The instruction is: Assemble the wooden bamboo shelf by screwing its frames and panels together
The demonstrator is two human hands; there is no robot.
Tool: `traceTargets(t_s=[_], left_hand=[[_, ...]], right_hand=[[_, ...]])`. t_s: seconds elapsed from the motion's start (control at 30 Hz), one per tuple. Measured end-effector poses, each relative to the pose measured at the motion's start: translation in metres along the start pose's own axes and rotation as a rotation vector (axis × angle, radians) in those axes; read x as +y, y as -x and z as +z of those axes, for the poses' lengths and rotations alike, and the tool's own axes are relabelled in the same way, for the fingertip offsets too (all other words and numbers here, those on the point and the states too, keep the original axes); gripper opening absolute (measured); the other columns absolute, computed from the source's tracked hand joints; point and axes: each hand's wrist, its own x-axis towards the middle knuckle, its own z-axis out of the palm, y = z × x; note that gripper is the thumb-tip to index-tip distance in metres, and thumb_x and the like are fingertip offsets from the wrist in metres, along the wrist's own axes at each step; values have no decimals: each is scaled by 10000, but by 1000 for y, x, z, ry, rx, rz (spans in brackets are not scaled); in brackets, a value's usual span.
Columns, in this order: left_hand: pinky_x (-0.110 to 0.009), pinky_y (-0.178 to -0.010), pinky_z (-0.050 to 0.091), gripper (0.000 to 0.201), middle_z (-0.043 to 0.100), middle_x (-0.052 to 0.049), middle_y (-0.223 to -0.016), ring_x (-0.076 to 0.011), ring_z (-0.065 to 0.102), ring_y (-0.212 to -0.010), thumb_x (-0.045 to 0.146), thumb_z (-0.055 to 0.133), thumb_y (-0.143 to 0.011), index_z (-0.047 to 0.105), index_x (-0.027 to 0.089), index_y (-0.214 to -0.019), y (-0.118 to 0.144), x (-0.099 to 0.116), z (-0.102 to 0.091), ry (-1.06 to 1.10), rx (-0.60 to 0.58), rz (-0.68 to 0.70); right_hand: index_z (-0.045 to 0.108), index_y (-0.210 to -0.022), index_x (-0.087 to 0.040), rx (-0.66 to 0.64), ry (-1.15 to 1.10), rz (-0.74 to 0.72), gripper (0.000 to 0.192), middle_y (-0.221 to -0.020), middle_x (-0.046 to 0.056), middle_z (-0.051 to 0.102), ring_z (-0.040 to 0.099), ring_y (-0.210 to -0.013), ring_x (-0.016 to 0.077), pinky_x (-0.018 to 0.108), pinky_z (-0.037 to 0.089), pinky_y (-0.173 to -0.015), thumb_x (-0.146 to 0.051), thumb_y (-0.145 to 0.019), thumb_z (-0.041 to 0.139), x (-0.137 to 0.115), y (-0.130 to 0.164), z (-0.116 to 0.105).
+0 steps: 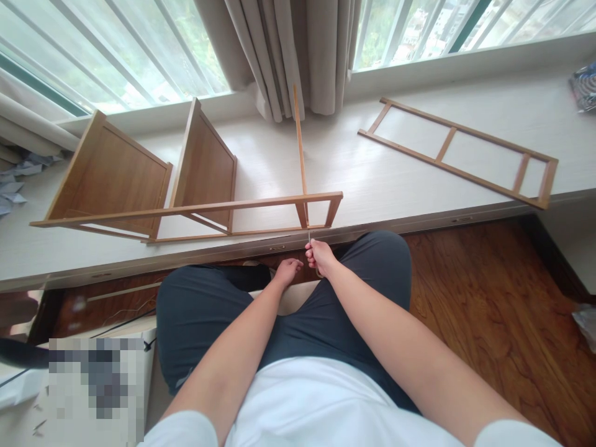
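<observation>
**Thin tool at the frame's near rail**

Right hand (320,256) is closed round a thin metal tool (308,236) — prob. a hex key or small driver, too small to tell; its shaft points straight up from the fingers to the underside of the frame (195,208), at the joint where a short upright meets the near rail. Left hand (287,270) sits just beside and a bit lower, fingers curled loosely, holding nothing I can make out; it rests by the knee. So the right hand is the nearer one to the joint, w/ the tool's tip touching or all but touching the wood — can't tell which.

The frame lies on the pale ledge (395,174), directly ahead of and above the hands; its long axis runs left-right across the view, two brown panels standing up at its left end, one slim rail rising toward the curtain (284,56). Wood is light, bamboo-like, slender bars.

Further right, well apart, a flat ladder-like side piece (459,152) lies on the ledge at a slant; dark wood floor (488,310) beyond the knees.
</observation>
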Motion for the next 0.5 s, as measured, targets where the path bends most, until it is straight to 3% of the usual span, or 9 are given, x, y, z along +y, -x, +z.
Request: traceTargets(t_s=[0.23,0.5], left_hand=[[-243,-603,432,241,685,-67,-723,-132,549,-613,254,543,-799,744,122,-806,0,0,0,-3,-6,-5],[-246,-609,428,229,676,-59,-703,-132,546,-610,250,548,-789,740,126,-774,0,2,2,4,-8,-10]], right_hand=[[474,-800,-200,5,22,-11,319,-469,-81,433,307,-356,63,174,247,-393,-336,-1049,328,1,-2,1],[484,-811,-199,16,45,-4,434,-465,-65,461,321,-345,68,179,275,-379,-519,-1048,312,1,-5,2]])
